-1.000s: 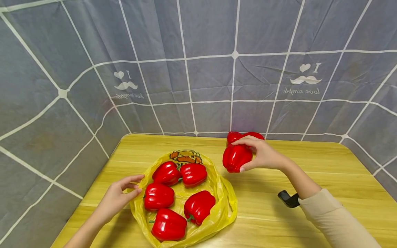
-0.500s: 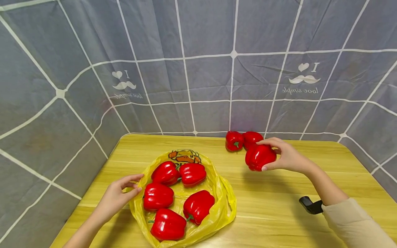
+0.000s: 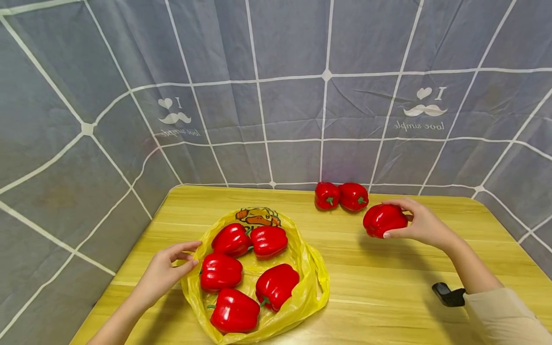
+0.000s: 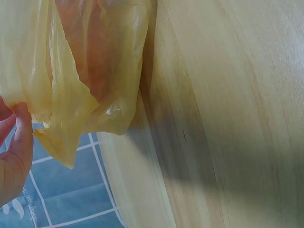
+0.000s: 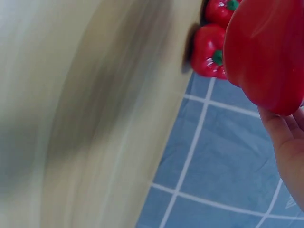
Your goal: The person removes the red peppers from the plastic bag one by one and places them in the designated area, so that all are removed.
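Observation:
My right hand [image 3: 420, 225] grips a red bell pepper [image 3: 384, 220] above the right part of the table, thumb underneath and fingers over its top. In the right wrist view this bell pepper [image 5: 266, 52] fills the upper right corner. My left hand [image 3: 166, 273] pinches the left rim of a yellow plastic bag [image 3: 316, 273] between thumb and fingers; the left wrist view shows the fingertips on the thin bag [image 4: 71, 109]. The bag lies wide open with several red bell peppers inside, one of them a front bell pepper [image 3: 235, 311].
Two more bell peppers, a left one [image 3: 327, 195] and a right one [image 3: 353, 196], sit side by side at the table's back edge. Behind the wooden table [image 3: 366, 297] hangs a grey curtain [image 3: 293, 110] with white lines. A black strap piece [image 3: 448, 294] sticks out by the right sleeve.
My right hand has carried its bell pepper to the right, away from the two at the back, which are now fully visible. My left hand has stayed at the bag's rim.

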The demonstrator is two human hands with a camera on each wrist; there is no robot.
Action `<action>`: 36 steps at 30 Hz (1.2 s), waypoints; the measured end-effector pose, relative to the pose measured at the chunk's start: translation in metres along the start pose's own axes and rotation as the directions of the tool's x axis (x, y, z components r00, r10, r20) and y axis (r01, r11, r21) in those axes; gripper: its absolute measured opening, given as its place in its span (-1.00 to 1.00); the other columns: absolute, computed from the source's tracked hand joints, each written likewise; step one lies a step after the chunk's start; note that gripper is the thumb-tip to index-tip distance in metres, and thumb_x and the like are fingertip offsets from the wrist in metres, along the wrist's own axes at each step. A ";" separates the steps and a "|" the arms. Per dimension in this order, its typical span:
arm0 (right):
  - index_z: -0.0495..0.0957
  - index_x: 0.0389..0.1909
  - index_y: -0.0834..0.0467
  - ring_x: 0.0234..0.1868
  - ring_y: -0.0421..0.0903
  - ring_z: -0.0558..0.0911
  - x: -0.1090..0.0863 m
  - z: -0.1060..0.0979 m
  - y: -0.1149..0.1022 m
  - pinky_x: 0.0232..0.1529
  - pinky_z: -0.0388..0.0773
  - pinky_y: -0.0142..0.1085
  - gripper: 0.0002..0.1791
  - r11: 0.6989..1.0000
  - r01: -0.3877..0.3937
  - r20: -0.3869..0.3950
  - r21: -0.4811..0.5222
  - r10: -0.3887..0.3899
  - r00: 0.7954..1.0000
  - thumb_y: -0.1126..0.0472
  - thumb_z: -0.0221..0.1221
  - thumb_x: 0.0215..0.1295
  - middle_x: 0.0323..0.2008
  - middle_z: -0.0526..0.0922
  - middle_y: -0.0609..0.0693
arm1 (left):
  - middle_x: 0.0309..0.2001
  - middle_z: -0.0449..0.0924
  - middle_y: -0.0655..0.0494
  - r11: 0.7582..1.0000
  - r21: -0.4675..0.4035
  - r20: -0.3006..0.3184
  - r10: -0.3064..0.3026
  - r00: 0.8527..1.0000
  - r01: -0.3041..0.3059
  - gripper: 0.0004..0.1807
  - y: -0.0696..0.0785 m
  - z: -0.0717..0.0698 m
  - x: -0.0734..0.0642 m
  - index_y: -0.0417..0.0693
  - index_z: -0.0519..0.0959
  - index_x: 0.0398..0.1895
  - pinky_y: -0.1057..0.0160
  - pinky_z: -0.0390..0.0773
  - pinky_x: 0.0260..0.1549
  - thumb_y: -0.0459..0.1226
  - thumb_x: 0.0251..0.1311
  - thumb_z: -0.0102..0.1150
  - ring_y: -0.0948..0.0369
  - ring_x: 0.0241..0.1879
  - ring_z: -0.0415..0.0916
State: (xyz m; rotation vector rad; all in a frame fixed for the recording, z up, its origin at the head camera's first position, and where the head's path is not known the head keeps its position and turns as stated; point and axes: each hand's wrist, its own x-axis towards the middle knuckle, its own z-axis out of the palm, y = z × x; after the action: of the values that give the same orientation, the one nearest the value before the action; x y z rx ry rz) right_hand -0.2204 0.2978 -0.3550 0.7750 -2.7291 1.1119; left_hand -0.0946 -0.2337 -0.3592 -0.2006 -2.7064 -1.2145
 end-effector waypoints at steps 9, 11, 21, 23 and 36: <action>0.43 0.12 0.28 -0.10 0.14 0.49 -0.006 0.001 0.016 -0.28 0.49 -0.47 -0.22 0.993 -0.102 -0.047 -0.062 0.099 0.994 0.10 0.49 -0.18 0.02 0.46 0.27 | -0.12 0.59 -0.10 0.999 -0.040 0.002 -0.007 1.000 0.007 -0.61 -0.001 0.000 0.000 -0.26 0.55 0.02 0.31 0.51 -0.28 -0.46 0.06 0.25 0.37 -0.30 0.50; 0.42 0.13 0.30 -0.09 0.20 0.47 -0.008 0.002 0.020 -0.30 0.49 -0.44 -0.22 0.989 -0.131 -0.061 -0.063 0.127 0.990 0.10 0.48 -0.15 0.02 0.45 0.30 | -0.11 0.59 -0.12 0.999 -0.049 0.001 -0.004 1.000 0.004 -0.61 -0.001 0.000 -0.001 -0.27 0.55 0.02 0.33 0.52 -0.30 -0.47 0.05 0.25 0.35 -0.30 0.51; 0.40 0.13 0.36 -0.10 0.24 0.42 -0.015 0.008 0.039 -0.36 0.45 -0.46 -0.24 0.978 -0.206 -0.145 -0.043 0.198 0.970 0.14 0.46 -0.11 0.00 0.44 0.37 | -0.12 0.58 -0.14 0.998 -0.062 -0.005 0.004 1.000 -0.005 -0.60 0.001 0.001 -0.001 -0.28 0.55 0.01 0.36 0.53 -0.39 -0.49 0.03 0.26 0.26 -0.30 0.53; 0.40 0.12 0.38 -0.11 0.24 0.43 -0.016 0.010 0.044 -0.36 0.46 -0.43 -0.23 0.976 -0.211 -0.166 -0.049 0.200 0.966 0.15 0.46 -0.12 -0.01 0.45 0.38 | -0.13 0.58 -0.13 0.998 -0.059 -0.007 0.004 1.000 -0.005 -0.60 0.001 0.001 -0.001 -0.28 0.55 0.01 0.36 0.53 -0.39 -0.49 0.02 0.26 0.26 -0.31 0.53; 0.33 0.17 0.41 -0.01 0.39 0.35 -0.011 0.025 0.053 -0.12 0.40 0.23 -0.18 0.956 -0.284 -0.240 -0.072 0.260 0.935 0.10 0.44 -0.08 0.03 0.36 0.48 | -0.11 0.58 -0.13 0.999 -0.049 0.000 -0.022 1.000 0.022 -0.60 0.001 0.001 0.000 -0.27 0.55 0.02 0.36 0.53 -0.36 -0.48 0.04 0.26 0.32 -0.29 0.51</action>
State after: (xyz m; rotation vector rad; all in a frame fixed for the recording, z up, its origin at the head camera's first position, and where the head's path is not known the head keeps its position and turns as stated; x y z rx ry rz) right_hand -0.2347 0.3178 -0.4091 0.2393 -2.7235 1.0172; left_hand -0.0941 -0.2323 -0.3589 -0.1778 -2.6875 -1.2873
